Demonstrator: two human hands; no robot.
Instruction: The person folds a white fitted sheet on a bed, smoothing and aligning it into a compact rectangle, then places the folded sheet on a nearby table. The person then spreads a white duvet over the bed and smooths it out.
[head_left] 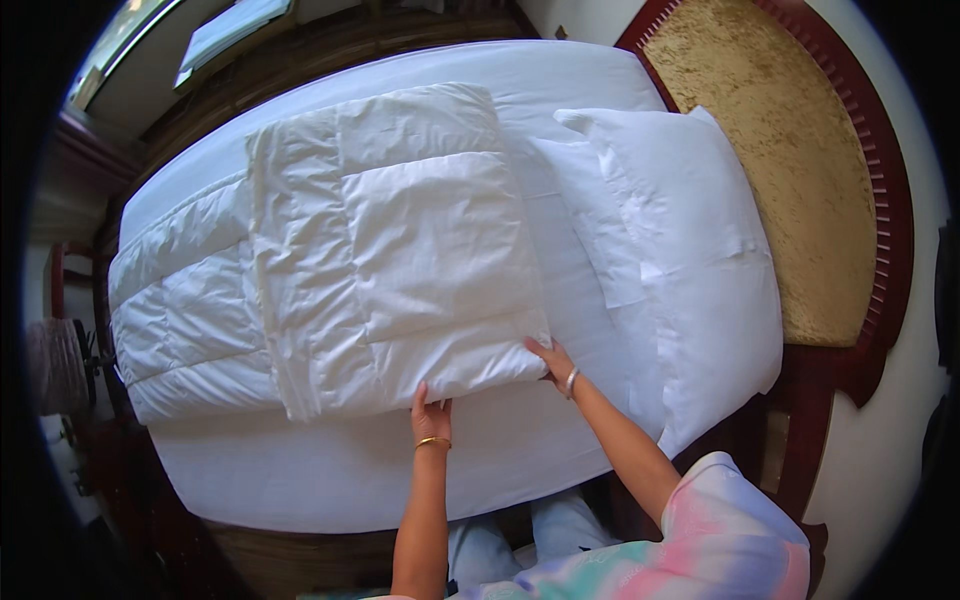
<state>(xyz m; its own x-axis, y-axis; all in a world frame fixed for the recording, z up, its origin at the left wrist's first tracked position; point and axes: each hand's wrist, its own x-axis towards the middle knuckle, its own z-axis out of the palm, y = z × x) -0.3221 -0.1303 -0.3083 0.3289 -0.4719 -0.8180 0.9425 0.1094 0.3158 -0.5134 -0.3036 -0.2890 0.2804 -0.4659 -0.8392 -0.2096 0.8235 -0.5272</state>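
A white quilted duvet (430, 240) lies folded over itself across the middle of the bed, its layers reaching toward the left end. At its near edge my left hand (432, 418) grips the border, thumb on top and the other fingers partly hidden beneath. My right hand (552, 362) is closed round the near right corner of the same duvet, with some fingers out of sight under the cloth. A gold bangle circles the left wrist and a pale one the right. White pillows (700, 240) rest to the right of the duvet.
The bed wears a white fitted sheet (330, 480). A dark red wooden headboard with a gold padded panel (770, 150) stands at the right. Beyond the far side is a low surface with a folded pale cloth (230, 35). A chair (70, 275) stands at the left.
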